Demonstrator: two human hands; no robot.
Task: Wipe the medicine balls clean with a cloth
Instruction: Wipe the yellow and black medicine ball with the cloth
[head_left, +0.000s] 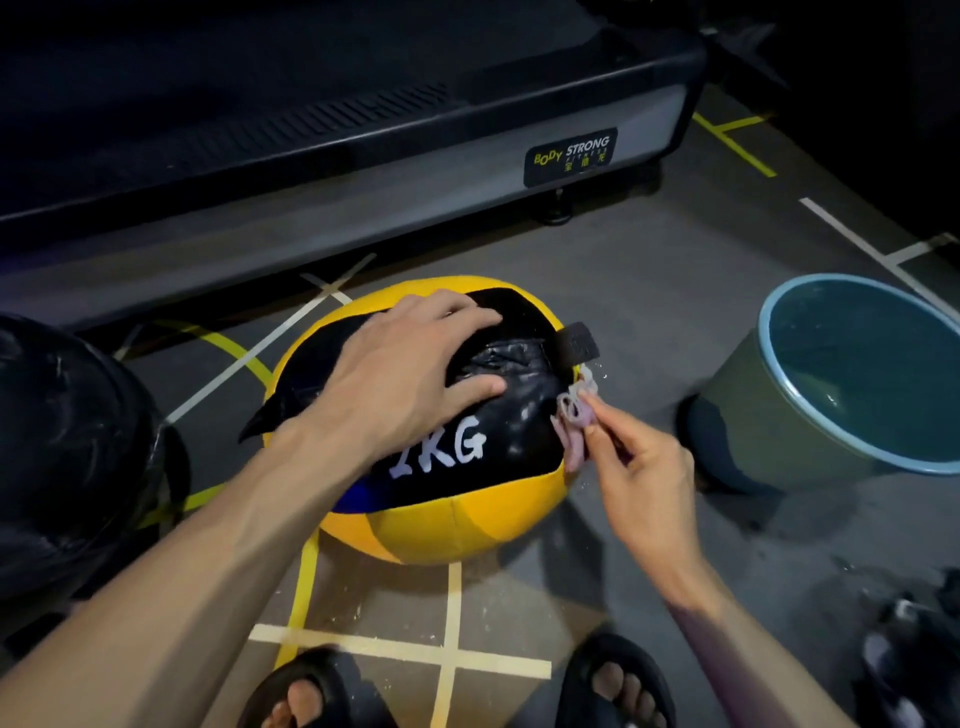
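Item: yellow-and-black medicine ball (447, 514), marked "1KG", on the taped floor (649, 312) at our centre. Our left hand (400, 374) lies on top of it, fingers spread and flat, gripping nothing. At the ball's three o'clock our right hand (641, 467) pinches a small bunched pale cloth (574, 421) against its side. Further toward three o'clock: a bucket (748, 415) holding water. At nine o'clock: a dark ball (67, 441). At twelve o'clock: a treadmill base (363, 171).
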